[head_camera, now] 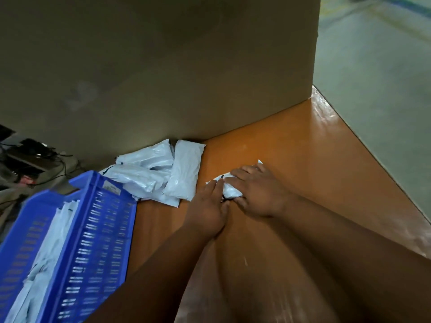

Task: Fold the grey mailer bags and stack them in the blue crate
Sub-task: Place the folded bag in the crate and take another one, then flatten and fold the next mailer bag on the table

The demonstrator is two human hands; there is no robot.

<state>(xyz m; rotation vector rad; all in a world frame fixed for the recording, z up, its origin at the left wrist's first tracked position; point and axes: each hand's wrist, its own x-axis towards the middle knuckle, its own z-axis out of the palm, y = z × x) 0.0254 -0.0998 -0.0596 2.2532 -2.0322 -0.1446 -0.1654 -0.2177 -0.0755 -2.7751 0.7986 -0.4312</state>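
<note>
Pressing down on a small grey mailer bag (229, 188) on the orange table (291, 159), both hands work side by side: the left hand (208, 210) lays its fairly straight fingers flat on the bag's near-left edge, while the right hand (258, 194) covers the bag's right part, fingers spread over it and thumb tucked at its near edge. A loose pile of mailer bags (163, 173) lies just left of the hands, against the tall cardboard box (163, 66). The blue crate (77, 241) stands at the table's left edge with folded bags (53, 248) already inside.
</note>
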